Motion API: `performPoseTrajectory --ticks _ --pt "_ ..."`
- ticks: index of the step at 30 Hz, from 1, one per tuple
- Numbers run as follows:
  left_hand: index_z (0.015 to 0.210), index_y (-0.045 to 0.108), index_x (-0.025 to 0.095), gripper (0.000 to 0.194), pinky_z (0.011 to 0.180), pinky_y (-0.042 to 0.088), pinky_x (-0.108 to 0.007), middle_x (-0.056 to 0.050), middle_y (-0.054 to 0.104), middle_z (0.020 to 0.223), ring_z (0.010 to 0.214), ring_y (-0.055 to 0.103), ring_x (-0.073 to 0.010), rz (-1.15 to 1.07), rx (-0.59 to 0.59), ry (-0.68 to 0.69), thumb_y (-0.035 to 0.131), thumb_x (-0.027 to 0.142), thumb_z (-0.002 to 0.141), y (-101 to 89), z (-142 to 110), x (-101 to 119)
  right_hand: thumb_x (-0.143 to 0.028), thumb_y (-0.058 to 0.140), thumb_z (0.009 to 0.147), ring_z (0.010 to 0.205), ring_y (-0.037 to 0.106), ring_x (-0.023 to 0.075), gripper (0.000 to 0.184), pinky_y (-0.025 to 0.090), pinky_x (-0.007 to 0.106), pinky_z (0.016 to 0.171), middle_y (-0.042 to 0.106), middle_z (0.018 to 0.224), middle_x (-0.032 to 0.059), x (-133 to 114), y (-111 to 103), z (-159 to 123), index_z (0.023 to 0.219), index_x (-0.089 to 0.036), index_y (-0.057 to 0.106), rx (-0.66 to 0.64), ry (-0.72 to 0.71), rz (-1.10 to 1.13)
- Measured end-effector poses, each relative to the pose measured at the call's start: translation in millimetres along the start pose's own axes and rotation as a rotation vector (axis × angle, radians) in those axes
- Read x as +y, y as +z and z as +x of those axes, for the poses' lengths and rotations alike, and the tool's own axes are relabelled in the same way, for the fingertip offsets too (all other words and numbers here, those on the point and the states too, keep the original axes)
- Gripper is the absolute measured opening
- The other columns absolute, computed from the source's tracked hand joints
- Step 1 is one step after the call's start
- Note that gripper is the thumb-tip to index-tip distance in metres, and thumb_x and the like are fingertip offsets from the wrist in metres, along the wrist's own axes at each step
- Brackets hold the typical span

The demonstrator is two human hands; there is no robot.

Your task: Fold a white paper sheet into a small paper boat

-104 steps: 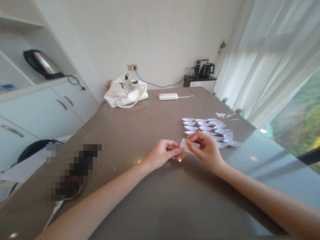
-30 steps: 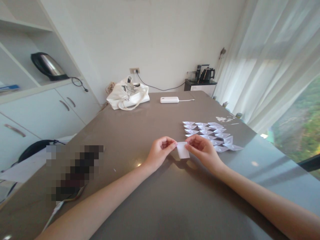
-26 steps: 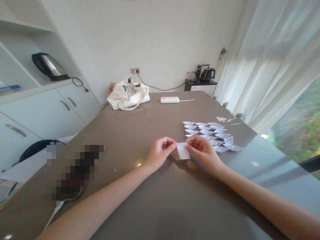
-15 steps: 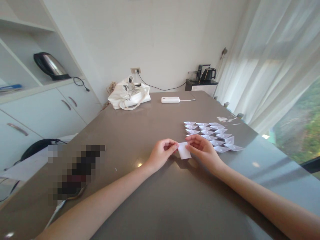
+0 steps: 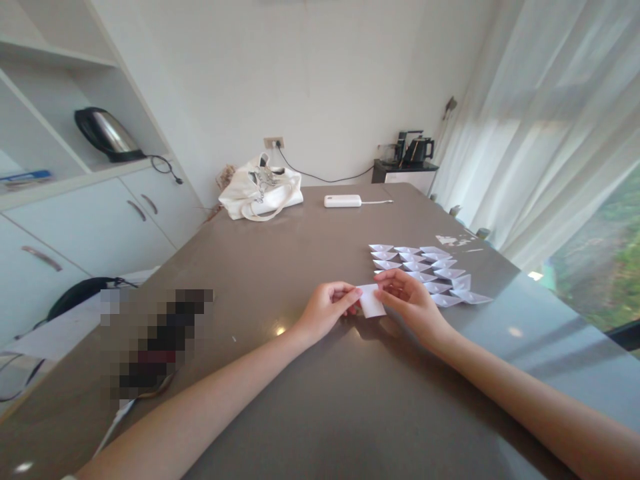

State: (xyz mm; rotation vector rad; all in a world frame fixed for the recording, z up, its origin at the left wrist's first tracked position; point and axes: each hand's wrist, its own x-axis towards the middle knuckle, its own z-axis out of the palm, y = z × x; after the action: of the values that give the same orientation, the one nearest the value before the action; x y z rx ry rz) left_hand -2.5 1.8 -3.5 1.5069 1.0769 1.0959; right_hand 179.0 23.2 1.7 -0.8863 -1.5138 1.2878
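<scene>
Pinch grip, both hands: bare left hand has thumb and fingertips closed on the left edge of a small white rectangular piece of paper; bare right hand nips it near the upper right corner. Other right fingers loosely curled. Paper sits between the hands, just above a glossy grey-brown tabletop, near edge hanging free; layer count can't be told. Should handle as very light, thin, bendy, easily creased or torn, maybe a bit slick; best held by edges or corners, light fingertip pressure, middle left flat. Just beyond right hand: rows of small white folded-paper boats, partly hidden by it. White torn paper scraps behind those. Farther back, white oblong plastic device with short cable, near slouched white handbag.
</scene>
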Motion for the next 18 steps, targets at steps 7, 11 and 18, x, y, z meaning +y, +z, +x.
performPoseTrajectory --ticks 7,11,18 --pt "0.062 0.06 0.014 0.036 0.055 0.037 -0.021 -0.001 0.058 0.058 0.056 0.052 -0.011 0.155 0.004 0.08 0.053 0.042 0.084 -0.5 -2.5 1.4 -0.034 0.071 0.071 0.07 0.058 0.0144 0.027 0.047 0.026 0.061 0.059 0.078 0.0007 -1.1 1.0 0.0 0.09 -0.02 0.057 0.003 0.006 0.025" --pt "0.064 0.061 0.014 0.036 0.055 0.037 -0.022 -0.001 0.06 0.059 0.056 0.052 -0.0116 0.144 -0.009 0.065 0.052 0.042 0.085 0.6 -3.0 2.8 -0.034 0.072 0.071 0.069 0.058 0.0139 0.028 0.047 0.026 0.061 0.059 0.077 0.0007 -0.4 0.1 0.7 0.09 -0.02 0.057 0.005 0.006 0.033" --pt "0.066 0.064 0.014 0.037 0.058 0.039 -0.022 -0.003 0.064 0.063 0.058 0.054 -0.012 0.223 -0.062 0.083 0.051 0.042 0.086 1.3 -2.8 1.4 -0.034 0.072 0.07 0.068 0.058 0.0139 0.028 0.047 0.026 0.061 0.059 0.075 0.0002 1.2 -2.0 2.5 0.089 -0.02 0.057 0.026 -0.014 0.022"
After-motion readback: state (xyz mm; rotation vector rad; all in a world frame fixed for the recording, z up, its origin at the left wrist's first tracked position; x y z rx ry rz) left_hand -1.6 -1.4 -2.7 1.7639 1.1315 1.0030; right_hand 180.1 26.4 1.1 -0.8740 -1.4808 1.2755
